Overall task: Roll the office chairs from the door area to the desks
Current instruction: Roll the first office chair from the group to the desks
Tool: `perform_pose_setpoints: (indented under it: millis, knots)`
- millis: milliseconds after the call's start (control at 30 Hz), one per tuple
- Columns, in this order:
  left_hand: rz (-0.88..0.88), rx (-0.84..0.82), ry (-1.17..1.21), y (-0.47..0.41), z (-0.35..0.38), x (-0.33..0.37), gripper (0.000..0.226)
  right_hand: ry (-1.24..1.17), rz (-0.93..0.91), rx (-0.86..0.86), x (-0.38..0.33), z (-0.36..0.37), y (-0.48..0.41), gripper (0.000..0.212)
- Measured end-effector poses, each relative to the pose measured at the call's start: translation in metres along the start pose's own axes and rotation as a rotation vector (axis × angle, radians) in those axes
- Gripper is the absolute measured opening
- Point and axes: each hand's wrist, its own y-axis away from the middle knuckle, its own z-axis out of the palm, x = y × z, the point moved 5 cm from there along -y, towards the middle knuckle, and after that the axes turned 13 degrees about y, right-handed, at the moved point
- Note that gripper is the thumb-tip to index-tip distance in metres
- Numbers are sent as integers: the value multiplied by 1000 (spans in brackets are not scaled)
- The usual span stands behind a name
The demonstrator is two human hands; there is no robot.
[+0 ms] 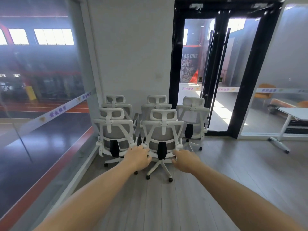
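Observation:
Several white mesh office chairs with headrests stand packed in the corner beside the black door [221, 77]. The nearest chair [162, 130] has its back to me, with a black lumbar strip and a white star base on castors. My left hand [138, 157] is at this chair's left armrest, its fingers curled over the end. My right hand [185, 161] is at the chair's right side, fingers spread and just touching the armrest. Another front chair [115, 130] stands close on the left, and a third [193, 119] stands nearest the door.
A glass wall [41, 114] runs along the left and meets a white wall behind the chairs. At the right stands a white desk [295, 114] on a wheeled leg. Grey plank floor stretches between me and the chairs.

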Motion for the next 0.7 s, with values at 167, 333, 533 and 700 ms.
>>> perform_pose_setpoints:
  millis: [167,333,533,700]
  knots:
    - [-5,-35,49,-107,0,-24,46,-25,32,13,25,-5,-93,42]
    - [52,-40,46,-220,18,-33,50,-54,42,30,65,-4,-201,40]
    - [20,-23,30,-362,33,-39,49,-43,22,29,124,2,-333,39]
    - [29,7,11,-471,33,-38,49,-29,-14,31,172,0,-441,45]
